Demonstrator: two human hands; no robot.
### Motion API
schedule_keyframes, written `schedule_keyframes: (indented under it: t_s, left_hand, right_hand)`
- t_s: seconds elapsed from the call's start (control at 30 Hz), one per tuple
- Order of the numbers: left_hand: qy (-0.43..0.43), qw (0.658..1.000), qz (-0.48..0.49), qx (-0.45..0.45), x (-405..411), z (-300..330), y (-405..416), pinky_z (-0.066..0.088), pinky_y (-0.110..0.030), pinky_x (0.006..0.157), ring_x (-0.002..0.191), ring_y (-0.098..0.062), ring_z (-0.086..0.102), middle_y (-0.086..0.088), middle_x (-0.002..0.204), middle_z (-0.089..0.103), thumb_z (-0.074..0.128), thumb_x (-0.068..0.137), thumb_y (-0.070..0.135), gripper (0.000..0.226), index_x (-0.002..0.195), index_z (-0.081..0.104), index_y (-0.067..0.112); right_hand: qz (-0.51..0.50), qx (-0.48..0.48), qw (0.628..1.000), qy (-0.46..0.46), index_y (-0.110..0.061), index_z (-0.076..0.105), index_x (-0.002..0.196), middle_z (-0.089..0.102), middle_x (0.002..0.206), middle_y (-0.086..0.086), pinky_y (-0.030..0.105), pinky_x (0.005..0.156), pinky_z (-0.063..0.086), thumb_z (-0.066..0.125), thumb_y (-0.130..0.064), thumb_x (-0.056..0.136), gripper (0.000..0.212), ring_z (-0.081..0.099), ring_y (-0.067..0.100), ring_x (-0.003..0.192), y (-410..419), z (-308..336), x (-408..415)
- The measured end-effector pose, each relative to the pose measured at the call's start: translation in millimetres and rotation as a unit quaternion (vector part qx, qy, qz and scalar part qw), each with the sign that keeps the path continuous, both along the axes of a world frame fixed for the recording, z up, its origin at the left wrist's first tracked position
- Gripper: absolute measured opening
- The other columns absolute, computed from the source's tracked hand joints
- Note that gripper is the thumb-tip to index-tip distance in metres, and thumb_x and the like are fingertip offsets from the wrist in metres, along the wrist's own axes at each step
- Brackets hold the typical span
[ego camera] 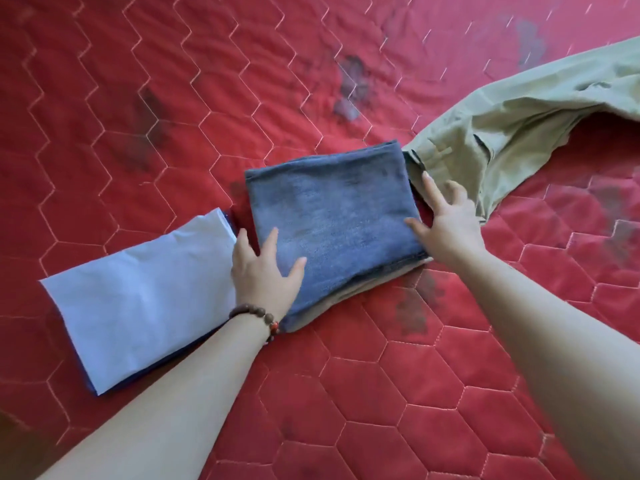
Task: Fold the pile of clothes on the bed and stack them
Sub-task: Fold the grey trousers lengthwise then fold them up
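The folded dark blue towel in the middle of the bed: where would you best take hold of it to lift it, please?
Probably by the folded dark blue towel's two short side edges, left hand and right hand coming from either side, fingers slid under so its flat layers stay together.

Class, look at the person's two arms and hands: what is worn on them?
Both forearms are bare, with no sleeves in view. The left hand has a bracelet of brown beads at its wrist, with one or two reddish beads. The right hand and its wrist wear nothing.

I'm looking down on a red quilted bedspread (346,393) stitched in pale hexagons, dark smudges (351,86) scattered across it, and a beaded bracelet (258,317) with one orange bead.
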State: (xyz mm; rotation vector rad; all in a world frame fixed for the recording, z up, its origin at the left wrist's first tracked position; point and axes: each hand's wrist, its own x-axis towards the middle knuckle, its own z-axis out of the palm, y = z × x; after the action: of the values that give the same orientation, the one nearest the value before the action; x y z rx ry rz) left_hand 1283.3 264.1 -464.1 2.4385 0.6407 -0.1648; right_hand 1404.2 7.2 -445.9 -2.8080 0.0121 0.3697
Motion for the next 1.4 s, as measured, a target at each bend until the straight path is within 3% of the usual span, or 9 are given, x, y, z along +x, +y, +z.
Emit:
schedule_keyframes:
  t_s: [0.23, 0.37, 0.5, 0.63, 0.83, 1.0, 1.17, 1.27, 1.4]
  left_hand:
    - [0.067, 0.92, -0.348, 0.169, -9, -42, -34, -0.004, -0.055, 0.117, 0.147, -0.032, -0.013, -0.009, 0.162, -0.007, 0.038, 0.089, 0.068, 0.078, 0.153, 0.009, 0.035]
    - [0.025, 0.926, -0.331, 0.18, -18, -64, -41, 0.012, -0.059, 0.113, 0.145, -0.037, 0.016, -0.012, 0.157, 0.027, 0.065, 0.081, 0.052, 0.074, 0.146, 0.034, 0.033]
    - [0.001, 0.936, -0.312, 0.161, -17, -56, -47, 0.017, -0.059, 0.114, 0.145, -0.037, 0.02, -0.01, 0.157, 0.028, 0.035, 0.093, 0.056, 0.063, 0.149, 0.029, 0.028]
    - [-0.154, 0.949, -0.251, 0.112, 20, -45, -39, 0.037, -0.045, 0.095, 0.113, -0.027, 0.054, -0.004, 0.115, 0.066, 0.044, 0.091, 0.038, 0.035, 0.099, 0.07, 0.017]
    - [0.02, 0.932, -0.303, 0.198, 56, -60, -50, 0.004, -0.063, 0.114, 0.148, -0.034, -0.003, -0.006, 0.162, 0.009, 0.016, 0.085, 0.07, 0.082, 0.153, 0.02, 0.025]
    - [0.094, 0.939, -0.276, 0.182, 62, -51, -66, -0.004, -0.072, 0.108, 0.142, -0.036, -0.029, -0.005, 0.159, -0.024, 0.0, 0.075, 0.084, 0.092, 0.151, -0.013, 0.034]
    - [0.162, 0.951, -0.239, 0.112, 82, -40, -118, -0.004, -0.081, 0.097, 0.135, -0.043, -0.037, -0.005, 0.152, -0.039, 0.022, 0.058, 0.099, 0.113, 0.142, -0.029, 0.043]
    - [0.18, 0.949, -0.222, 0.133, 84, -50, -125, -0.004, -0.082, 0.096, 0.133, -0.044, -0.04, -0.005, 0.149, -0.043, 0.021, 0.05, 0.103, 0.121, 0.139, -0.035, 0.044]
    - [0.191, 0.944, -0.223, 0.151, 86, -53, -127, -0.005, -0.082, 0.096, 0.132, -0.044, -0.042, -0.006, 0.148, -0.044, 0.022, 0.05, 0.103, 0.121, 0.137, -0.037, 0.044]
  right_hand:
    - [0.24, -0.044, 0.969, -0.034, -0.033, 0.026, 0.151, 0.011, 0.162, 0.006, 0.057, 0.117, 0.008, 0.051, -0.052, 0.091, 0.067, 0.008, 0.028, 0.149, 89, -45, -4]
    - [0.271, -0.104, 0.957, -0.01, -0.043, 0.007, 0.152, 0.002, 0.163, -0.003, 0.057, 0.117, -0.004, 0.017, -0.059, 0.097, 0.058, -0.002, 0.019, 0.15, 91, -72, -30]
    - [0.212, -0.144, 0.965, -0.045, -0.04, 0.015, 0.152, 0.012, 0.162, -0.006, 0.058, 0.116, -0.003, 0.014, -0.057, 0.097, 0.057, 0.006, 0.017, 0.149, 64, -75, -8]
    - [0.129, -0.18, 0.974, -0.055, -0.034, 0.014, 0.153, 0.007, 0.162, -0.006, 0.064, 0.112, -0.01, 0.022, -0.049, 0.1, 0.055, -0.002, 0.019, 0.149, 66, -71, 20]
    - [0.171, -0.134, 0.975, -0.056, -0.038, 0.011, 0.153, 0.006, 0.163, -0.005, 0.064, 0.114, 0.0, 0.022, -0.051, 0.1, 0.056, 0.0, 0.018, 0.149, 64, -74, 10]
    - [0.026, -0.068, 0.997, 0.024, -0.045, -0.001, 0.15, 0.015, 0.161, -0.003, 0.059, 0.116, -0.001, 0.023, -0.052, 0.1, 0.056, 0.008, 0.017, 0.149, 0, -66, 14]
    - [-0.017, -0.087, 0.988, -0.126, -0.03, 0.025, 0.151, 0.013, 0.161, 0.007, 0.061, 0.114, 0.011, 0.052, -0.039, 0.092, 0.065, 0.013, 0.027, 0.148, -51, -52, 18]
    - [-0.049, -0.114, 0.991, 0.051, -0.04, 0.013, 0.151, -0.013, 0.162, 0.0, 0.062, 0.113, 0.017, 0.057, -0.055, 0.086, 0.08, -0.003, 0.029, 0.149, -70, -65, 27]
    - [-0.08, -0.056, 0.995, -0.007, -0.034, 0.039, 0.14, 0.018, 0.161, -0.002, 0.046, 0.1, 0.04, 0.049, -0.03, 0.097, 0.044, 0.029, 0.031, 0.141, -78, -79, 30]
